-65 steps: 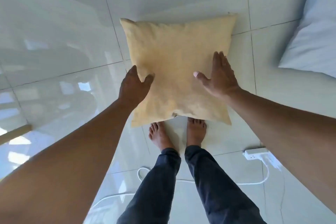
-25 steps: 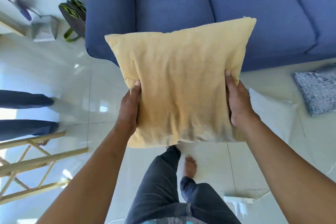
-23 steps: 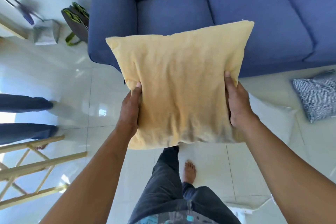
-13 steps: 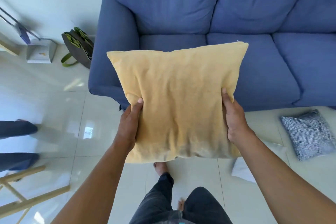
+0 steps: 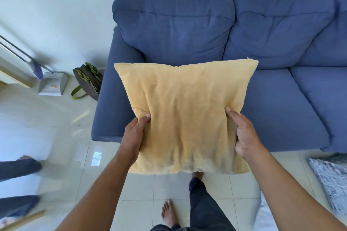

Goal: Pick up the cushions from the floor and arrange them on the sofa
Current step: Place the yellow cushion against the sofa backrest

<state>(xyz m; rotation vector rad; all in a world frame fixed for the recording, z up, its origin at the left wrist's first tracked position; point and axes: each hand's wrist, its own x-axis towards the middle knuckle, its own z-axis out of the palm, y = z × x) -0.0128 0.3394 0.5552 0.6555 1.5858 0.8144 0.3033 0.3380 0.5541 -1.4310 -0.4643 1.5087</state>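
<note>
The yellow cushion [image 5: 185,116] is held in the air by both hands, in front of the left end of the blue sofa [image 5: 281,99]. It hangs roughly upright with its broad face toward the camera. Its top edge overlaps the left seat and the base of the left back cushion [image 5: 172,28] in the view. Whether it touches the seat cannot be told.

Grip state:
- The left hand [image 5: 134,137] is clamped on the left edge of the yellow cushion, low on that side. The thumb presses into the front face; the fingers are hidden behind the fabric.
- The right hand [image 5: 245,135] is clamped on the right edge at about the same height. The thumb lies on the front face, and the fabric bunches around it.

Both forearms reach forward from the bottom corners of the view.

Surroundings:
- The floor [image 5: 62,133] is glossy pale tile. The person's bare foot [image 5: 169,214] and dark trouser leg [image 5: 204,206] are below the yellow cushion.
- A grey patterned cushion [image 5: 330,180] lies on the floor at the right edge, near the sofa front.
- Part of a white cushion [image 5: 265,219] lies on the floor at the bottom right, partly hidden by the right forearm.
- A dark bag with green handles [image 5: 87,78] stands against the left sofa arm. A dustpan [image 5: 52,84] stands beside it near the wall.
- Another person's legs [image 5: 16,169] enter at the left edge, blurred
</note>
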